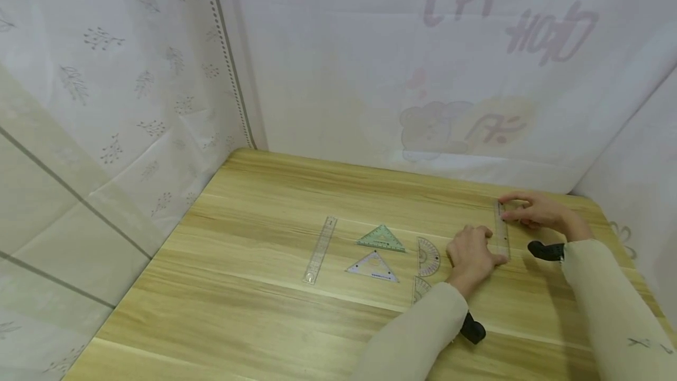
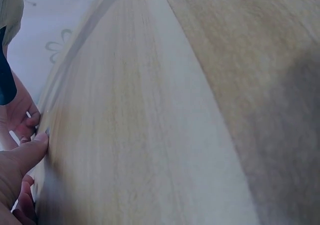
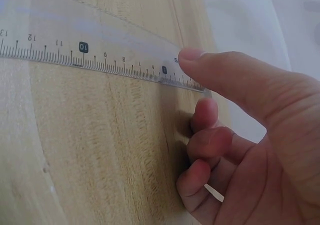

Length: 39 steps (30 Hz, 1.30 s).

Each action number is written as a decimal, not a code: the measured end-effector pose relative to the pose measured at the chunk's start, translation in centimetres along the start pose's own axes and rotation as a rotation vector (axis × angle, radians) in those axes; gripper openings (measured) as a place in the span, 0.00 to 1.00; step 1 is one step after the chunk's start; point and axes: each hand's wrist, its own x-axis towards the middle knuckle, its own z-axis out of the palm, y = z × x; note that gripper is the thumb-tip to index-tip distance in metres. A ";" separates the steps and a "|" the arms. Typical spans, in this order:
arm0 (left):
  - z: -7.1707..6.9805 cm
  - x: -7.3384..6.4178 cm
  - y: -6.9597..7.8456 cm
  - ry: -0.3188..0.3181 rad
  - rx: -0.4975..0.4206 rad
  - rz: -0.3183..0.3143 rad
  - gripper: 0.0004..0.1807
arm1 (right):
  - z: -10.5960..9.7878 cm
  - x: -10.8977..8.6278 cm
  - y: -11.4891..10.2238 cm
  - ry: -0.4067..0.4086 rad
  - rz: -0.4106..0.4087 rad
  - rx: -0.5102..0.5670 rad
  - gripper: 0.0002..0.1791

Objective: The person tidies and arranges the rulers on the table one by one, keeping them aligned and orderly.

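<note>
A clear ruler point(image 1: 502, 239) lies lengthwise on the table at the right in the head view. At its far end my right hand point(image 1: 539, 211) holds it, thumb and forefinger on that end. The right wrist view shows the right thumb point(image 3: 192, 59) on the ruler point(image 3: 115, 50), with other fingers curled beside its end. My left hand point(image 1: 471, 254) is at the near end, its thumb touching the ruler there and the fingers bent on the left side. In the left wrist view, the left hand point(image 2: 17, 172) shows only at the edge, and the ruler is barely visible.
Left of the hands lie a green set square point(image 1: 382, 240), a purplish set square point(image 1: 373, 266), a protractor point(image 1: 427, 256) and another protractor point(image 1: 420, 288) partly behind the left sleeve. Farther left is a second clear ruler point(image 1: 320, 250). Cloth curtains point(image 1: 338, 75) border the wooden table point(image 1: 227, 310).
</note>
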 end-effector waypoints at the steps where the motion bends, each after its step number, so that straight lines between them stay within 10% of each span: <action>1: 0.0 0.0 0.0 0.004 -0.001 0.000 0.29 | 0.0 0.0 0.0 0.000 -0.001 0.000 0.35; 21: -0.4 0.4 0.3 -0.035 0.015 -0.018 0.30 | -0.3 -0.4 0.6 0.064 -0.037 0.089 0.30; 39: -1.3 1.5 0.9 -0.195 0.003 -0.114 0.22 | -0.2 -0.4 0.4 0.066 -0.038 0.121 0.27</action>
